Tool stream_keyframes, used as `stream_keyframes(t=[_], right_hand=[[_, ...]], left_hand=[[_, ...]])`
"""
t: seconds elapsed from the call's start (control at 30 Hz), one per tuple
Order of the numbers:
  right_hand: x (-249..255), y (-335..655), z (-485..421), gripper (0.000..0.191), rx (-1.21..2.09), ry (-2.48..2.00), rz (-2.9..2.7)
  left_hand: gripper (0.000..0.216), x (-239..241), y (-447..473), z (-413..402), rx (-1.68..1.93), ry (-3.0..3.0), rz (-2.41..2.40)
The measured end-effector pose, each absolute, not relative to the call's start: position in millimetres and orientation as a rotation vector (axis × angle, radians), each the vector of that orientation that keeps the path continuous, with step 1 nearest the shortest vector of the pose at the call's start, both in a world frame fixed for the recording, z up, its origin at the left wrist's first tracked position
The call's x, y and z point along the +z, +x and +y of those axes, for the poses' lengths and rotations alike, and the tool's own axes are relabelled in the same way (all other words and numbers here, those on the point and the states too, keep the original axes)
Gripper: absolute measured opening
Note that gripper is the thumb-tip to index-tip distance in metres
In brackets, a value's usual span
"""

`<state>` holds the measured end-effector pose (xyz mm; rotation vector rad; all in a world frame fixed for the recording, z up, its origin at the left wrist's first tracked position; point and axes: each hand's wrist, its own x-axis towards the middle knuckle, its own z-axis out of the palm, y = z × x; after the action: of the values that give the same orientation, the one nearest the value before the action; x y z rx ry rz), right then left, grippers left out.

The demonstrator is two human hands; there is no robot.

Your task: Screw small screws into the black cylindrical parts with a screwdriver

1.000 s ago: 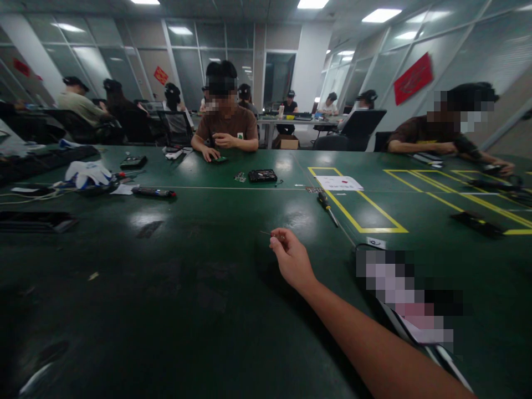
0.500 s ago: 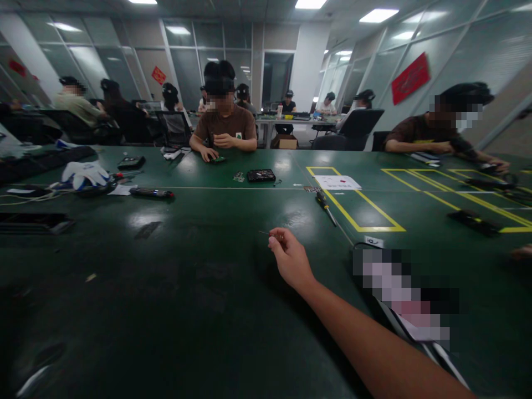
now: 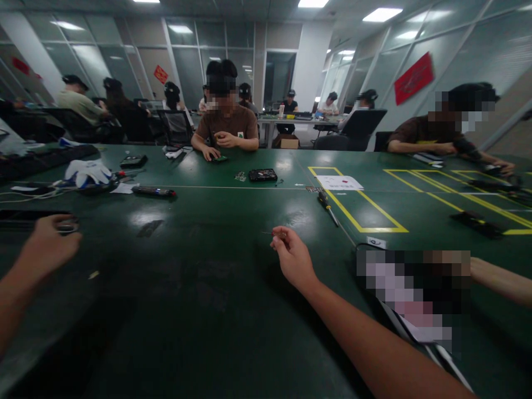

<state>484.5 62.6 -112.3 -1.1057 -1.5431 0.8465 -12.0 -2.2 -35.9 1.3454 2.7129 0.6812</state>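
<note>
My right hand (image 3: 292,256) is held above the middle of the green table, its thumb and fingers pinched on a thin, needle-like piece (image 3: 266,233). The piece points left from the fingertips; its kind is too small to make out. At the left edge, my left hand (image 3: 52,244) has its fingers curled round a small, round, greyish thing (image 3: 67,225), partly hidden and blurred. A dark flat tray-like object (image 3: 19,218) lies just behind that hand. Right of my right hand lies a screwdriver (image 3: 328,208) with a black and yellow handle.
White work gloves (image 3: 88,173) and a pen-shaped tool (image 3: 153,191) lie at the left back. An open black device (image 3: 262,175) and a printed sheet (image 3: 339,182) lie farther off. Another person's arm (image 3: 499,277) reaches in at right. Across the table sits a co-worker (image 3: 226,124).
My left hand has come into view at the left with a small round thing. My right hand stays nearly still. Another person's arm has reached in from the right.
</note>
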Motion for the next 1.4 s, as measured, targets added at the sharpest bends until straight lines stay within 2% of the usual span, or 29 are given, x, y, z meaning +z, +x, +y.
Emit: stream_keyframes(t=[0.07, 0.23, 0.33, 0.5, 0.73, 0.93, 1.4], right_hand=[[-109.1, 484.4, 62.2, 0.028, 0.885, -1.115, -1.518], [-97.4, 485.1, 57.9, 0.026, 0.899, -1.169, -1.537], [-94.2, 485.2, 55.0, 0.025, 0.887, -1.136, -1.511], [-96.1, 485.9, 54.3, 0.03, 0.905, -1.079, -1.485], [-92.0, 484.1, 53.1, 0.026, 0.935, -1.025, -1.406], [-91.9, 483.7, 53.8, 0.027, 0.988, -0.983, -1.369], [-98.7, 485.2, 59.3, 0.03, 0.978, -1.004, -1.365]], left_hand=[[0.054, -48.8, 15.0, 11.6, 0.636, 1.445, 2.583], [0.055, -63.3, 125.6, 38.6, 0.635, 1.946, 2.086], [0.046, -67.7, 188.7, 49.9, 0.673, 2.062, 1.843], [0.043, -88.7, 252.8, 56.3, 0.796, 2.172, 1.52], [0.039, -106.5, 264.3, 42.6, 0.85, 2.308, 1.334], [0.04, -103.5, 263.8, 44.8, 0.989, 2.134, 1.393], [0.041, -105.5, 259.3, 48.1, 1.045, 2.066, 1.365]])
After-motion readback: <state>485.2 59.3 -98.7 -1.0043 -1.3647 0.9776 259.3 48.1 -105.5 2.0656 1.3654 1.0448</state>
